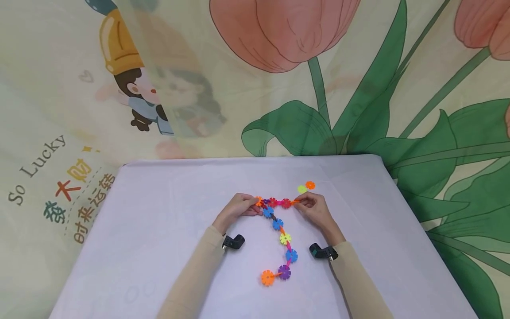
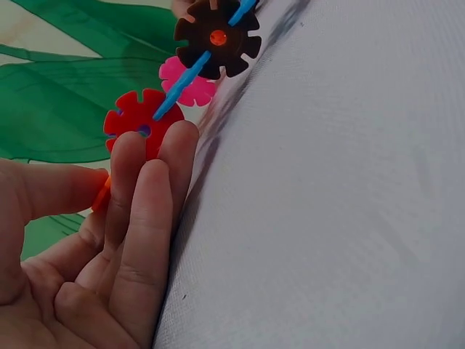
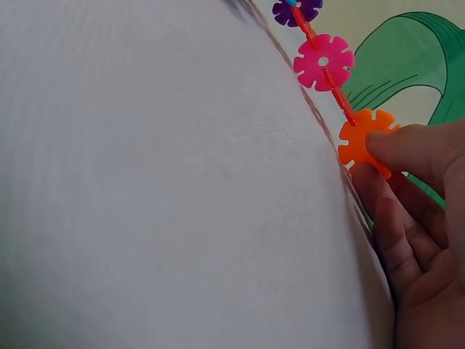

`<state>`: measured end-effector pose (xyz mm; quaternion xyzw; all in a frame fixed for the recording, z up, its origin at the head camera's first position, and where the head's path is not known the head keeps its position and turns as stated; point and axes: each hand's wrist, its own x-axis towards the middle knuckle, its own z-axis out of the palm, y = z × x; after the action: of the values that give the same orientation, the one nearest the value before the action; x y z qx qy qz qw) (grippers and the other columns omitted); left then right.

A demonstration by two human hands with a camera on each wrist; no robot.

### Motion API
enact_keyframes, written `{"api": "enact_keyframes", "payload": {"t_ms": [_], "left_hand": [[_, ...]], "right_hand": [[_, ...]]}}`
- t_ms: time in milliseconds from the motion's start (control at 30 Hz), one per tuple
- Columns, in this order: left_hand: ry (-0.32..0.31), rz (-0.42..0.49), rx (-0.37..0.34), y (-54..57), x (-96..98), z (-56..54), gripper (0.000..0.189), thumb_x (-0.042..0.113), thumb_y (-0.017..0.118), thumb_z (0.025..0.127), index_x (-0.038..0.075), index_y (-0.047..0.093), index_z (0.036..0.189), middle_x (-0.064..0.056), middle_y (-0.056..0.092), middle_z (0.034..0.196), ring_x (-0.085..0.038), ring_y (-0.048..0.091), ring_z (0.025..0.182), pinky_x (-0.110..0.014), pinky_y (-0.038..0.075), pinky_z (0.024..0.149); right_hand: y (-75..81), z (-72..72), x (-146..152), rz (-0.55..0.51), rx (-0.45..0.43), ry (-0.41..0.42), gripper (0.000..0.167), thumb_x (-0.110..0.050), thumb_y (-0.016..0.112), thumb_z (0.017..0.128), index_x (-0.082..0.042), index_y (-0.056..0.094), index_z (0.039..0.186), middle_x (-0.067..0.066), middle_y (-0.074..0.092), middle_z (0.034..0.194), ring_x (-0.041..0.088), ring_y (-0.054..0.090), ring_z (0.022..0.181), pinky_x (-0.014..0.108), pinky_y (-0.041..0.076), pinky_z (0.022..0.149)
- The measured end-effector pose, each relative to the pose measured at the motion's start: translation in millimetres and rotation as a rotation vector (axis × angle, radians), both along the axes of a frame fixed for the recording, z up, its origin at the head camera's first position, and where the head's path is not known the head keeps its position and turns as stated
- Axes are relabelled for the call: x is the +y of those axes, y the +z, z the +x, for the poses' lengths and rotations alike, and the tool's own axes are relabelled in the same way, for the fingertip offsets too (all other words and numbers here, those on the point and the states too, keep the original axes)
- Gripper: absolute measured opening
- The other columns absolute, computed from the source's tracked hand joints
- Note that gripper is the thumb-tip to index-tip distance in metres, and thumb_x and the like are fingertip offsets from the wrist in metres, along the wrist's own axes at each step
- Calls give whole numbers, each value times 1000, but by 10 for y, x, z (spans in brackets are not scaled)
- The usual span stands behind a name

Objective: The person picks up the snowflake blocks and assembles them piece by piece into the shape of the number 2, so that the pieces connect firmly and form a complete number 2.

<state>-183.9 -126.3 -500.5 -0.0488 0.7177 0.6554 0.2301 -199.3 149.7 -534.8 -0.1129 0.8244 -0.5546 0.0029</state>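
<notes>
A chain of interlocking snowflake discs (image 1: 285,238) in several colours runs from between the hands and curves down the table. My left hand (image 1: 239,205) pinches an orange disc (image 2: 102,195), mostly hidden by its thumb and fingers. Beyond those fingertips, a red disc (image 2: 138,110) and a brown disc (image 2: 218,38) show in the left wrist view. Thumb and fingers of my right hand (image 1: 317,212) pinch another orange disc (image 3: 354,145), joined through an edge-on red disc to a pink disc (image 3: 324,62). Near my forearms, the chain ends in an orange disc (image 1: 268,278).
Behind the right hand lie a loose orange disc (image 1: 310,184) and a yellow-green disc (image 1: 302,189). A white cloth covers the table (image 1: 171,190). At its far edge hangs a backdrop (image 1: 279,102) printed with tulips. Both wrists wear black straps with cameras (image 1: 235,242).
</notes>
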Motion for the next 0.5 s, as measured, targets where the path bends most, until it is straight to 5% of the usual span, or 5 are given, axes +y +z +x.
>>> {"api": "enact_keyframes", "payload": {"t_ms": [500], "left_hand": [[30,-72,-2,-6,29,-20,24,13,58,99,-7,70,98,-8,69,73,-13,70,68,-22,56,63]], "right_hand": [[62,-2,0,66,-3,47,13,-4,75,85,-2,72,97,9,65,84,22,54,72,21,47,63]]}}
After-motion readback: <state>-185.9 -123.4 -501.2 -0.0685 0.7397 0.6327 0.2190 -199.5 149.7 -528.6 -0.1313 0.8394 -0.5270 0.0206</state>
